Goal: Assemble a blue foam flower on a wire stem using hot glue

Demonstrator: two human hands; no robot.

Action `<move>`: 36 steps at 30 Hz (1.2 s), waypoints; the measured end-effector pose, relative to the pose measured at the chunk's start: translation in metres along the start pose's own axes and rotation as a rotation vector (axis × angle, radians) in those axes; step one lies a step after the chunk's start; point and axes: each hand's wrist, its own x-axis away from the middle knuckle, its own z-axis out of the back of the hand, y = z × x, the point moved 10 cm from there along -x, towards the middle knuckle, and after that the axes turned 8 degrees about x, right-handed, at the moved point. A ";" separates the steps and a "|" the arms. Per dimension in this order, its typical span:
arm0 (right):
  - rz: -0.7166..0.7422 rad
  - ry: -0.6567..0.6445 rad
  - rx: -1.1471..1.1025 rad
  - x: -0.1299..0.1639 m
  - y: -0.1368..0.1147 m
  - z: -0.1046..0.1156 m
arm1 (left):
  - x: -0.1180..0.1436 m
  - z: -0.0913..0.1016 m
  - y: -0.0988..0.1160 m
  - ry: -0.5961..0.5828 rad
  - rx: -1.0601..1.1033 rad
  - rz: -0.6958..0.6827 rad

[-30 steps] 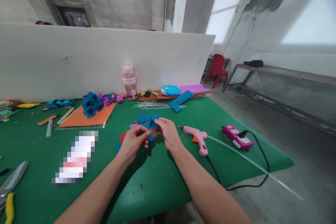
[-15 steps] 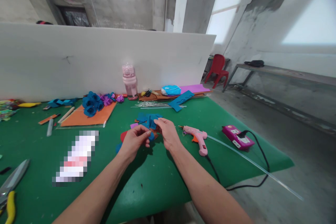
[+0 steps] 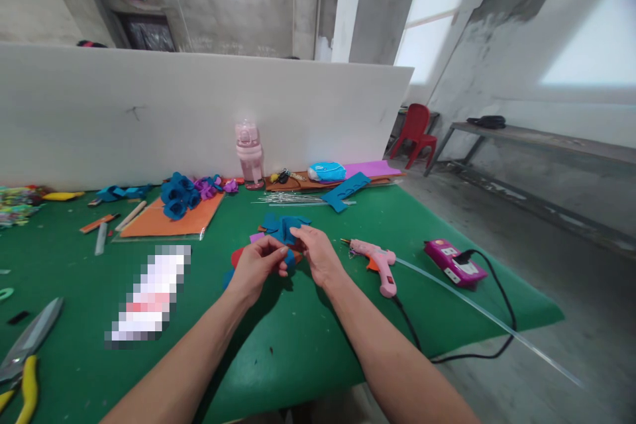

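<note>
While both hands meet near the middle of the frame, the left hand (image 3: 256, 266) and right hand (image 3: 318, 253) each pinch a blue felt piece (image 3: 287, 257) between fingertips, just above more blue cutouts (image 3: 281, 224) on the green mat (image 3: 278, 338). The grip is light and the piece small, so it could likely slip or fold crooked if either pinch loosens. The glue gun (image 3: 376, 261) lies just right of the right hand, its cord (image 3: 491, 318) trailing off the mat's edge to a purple power strip (image 3: 454, 262); a snagged sleeve or wrist could drag it. Scissors (image 3: 30, 344) lie at lower left. A white board (image 3: 199, 112) backs the table; beyond are bare concrete walls, a red chair (image 3: 416, 132) and bright windows at upper right.
</note>
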 end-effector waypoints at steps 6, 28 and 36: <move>-0.005 -0.175 -0.010 0.005 -0.001 -0.017 | -0.001 0.003 0.001 0.016 0.020 -0.007; 0.075 -0.171 0.004 0.004 -0.004 -0.015 | -0.001 0.003 0.000 0.039 0.056 0.029; 0.023 -0.200 -0.111 0.005 -0.005 -0.012 | -0.007 0.025 0.010 0.142 0.103 -0.015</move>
